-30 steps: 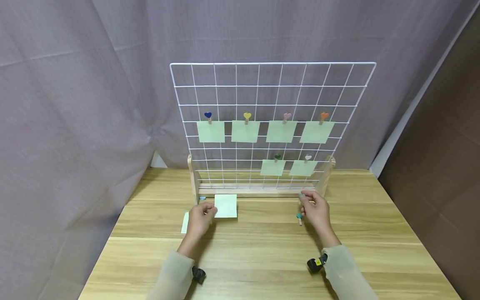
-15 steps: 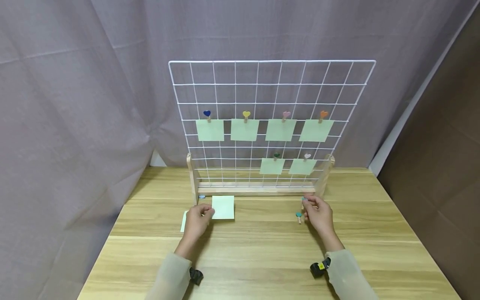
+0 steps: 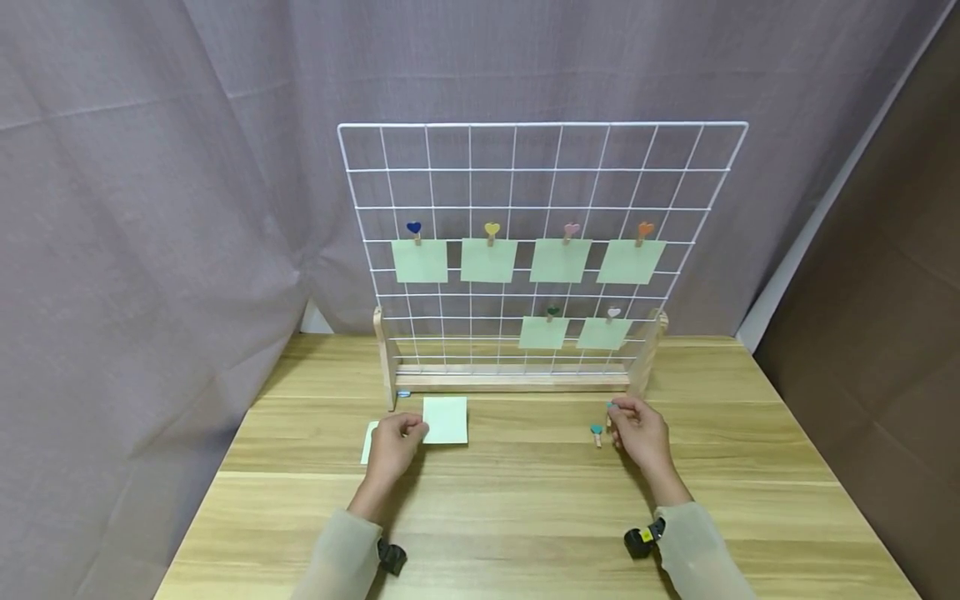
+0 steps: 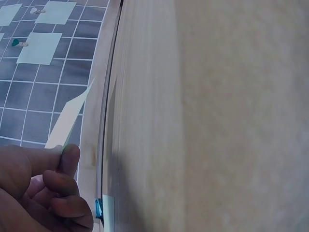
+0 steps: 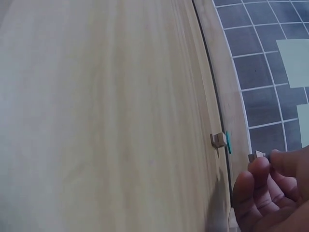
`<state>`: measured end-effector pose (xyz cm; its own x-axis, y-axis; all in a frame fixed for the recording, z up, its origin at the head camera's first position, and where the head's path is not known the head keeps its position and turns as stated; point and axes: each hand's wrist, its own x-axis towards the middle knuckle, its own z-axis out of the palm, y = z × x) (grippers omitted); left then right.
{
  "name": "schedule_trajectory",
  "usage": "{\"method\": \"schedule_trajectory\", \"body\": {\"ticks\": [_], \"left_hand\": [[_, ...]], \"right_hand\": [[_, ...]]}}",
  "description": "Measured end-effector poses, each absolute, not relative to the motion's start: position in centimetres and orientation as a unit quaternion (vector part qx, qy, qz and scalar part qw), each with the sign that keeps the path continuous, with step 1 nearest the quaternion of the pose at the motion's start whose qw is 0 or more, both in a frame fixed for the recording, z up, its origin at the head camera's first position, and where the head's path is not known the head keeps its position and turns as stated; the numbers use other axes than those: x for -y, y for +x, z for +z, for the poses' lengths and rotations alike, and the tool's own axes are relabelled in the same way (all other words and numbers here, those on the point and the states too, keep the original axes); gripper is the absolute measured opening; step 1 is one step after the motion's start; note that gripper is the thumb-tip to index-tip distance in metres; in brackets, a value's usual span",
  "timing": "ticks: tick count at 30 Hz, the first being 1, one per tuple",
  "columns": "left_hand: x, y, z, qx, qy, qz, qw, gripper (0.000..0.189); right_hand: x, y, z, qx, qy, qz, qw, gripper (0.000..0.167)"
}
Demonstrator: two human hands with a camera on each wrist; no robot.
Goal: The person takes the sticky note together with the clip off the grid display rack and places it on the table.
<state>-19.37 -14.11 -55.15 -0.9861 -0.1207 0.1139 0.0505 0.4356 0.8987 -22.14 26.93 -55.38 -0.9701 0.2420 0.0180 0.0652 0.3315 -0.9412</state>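
Note:
My left hand (image 3: 393, 448) pinches a pale green sticky note (image 3: 446, 420) by its left edge between thumb and forefinger. In the left wrist view the note (image 4: 66, 120) stands up from the fingertips, seen nearly edge-on. Over on the right, my right hand (image 3: 642, 435) pinches a small wooden clothespin (image 5: 256, 155) at the fingertips; a bit of its blue-green top shows in the head view. Just left of that hand is another small clothespin (image 3: 597, 435) with a teal heart. More pale green paper (image 3: 367, 443) lies on the table, partly hidden by my left hand.
Behind the hands a white wire grid (image 3: 536, 124) stands in a wooden base (image 3: 510, 383). Several notes (image 3: 487, 261) hang on it in two rows under heart clothespins. A light blue item (image 3: 404, 394) lies by the base's left foot. Grey cloth (image 3: 187, 208) hangs behind.
My right hand has drawn back slightly toward me and to the right with its clothespin. The left hand and its note have shifted a little toward me.

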Motion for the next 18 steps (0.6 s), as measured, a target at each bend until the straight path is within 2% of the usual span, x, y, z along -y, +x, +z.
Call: {"method": "schedule_trajectory", "body": {"ticks": [9,18], "left_hand": [[14.19,-19.01,-55.13,0.842,0.023,-0.535,0.067,0.011],[14.18,-18.84,-55.53,0.851,0.024,-0.521,0.065,0.009]], "right_hand": [[-27.57,-21.64,-55.44,0.83,-0.095,0.549,0.03,0.028],[-27.87,-21.42,-55.71,0.848,-0.079,0.523,0.02,0.028]]}}
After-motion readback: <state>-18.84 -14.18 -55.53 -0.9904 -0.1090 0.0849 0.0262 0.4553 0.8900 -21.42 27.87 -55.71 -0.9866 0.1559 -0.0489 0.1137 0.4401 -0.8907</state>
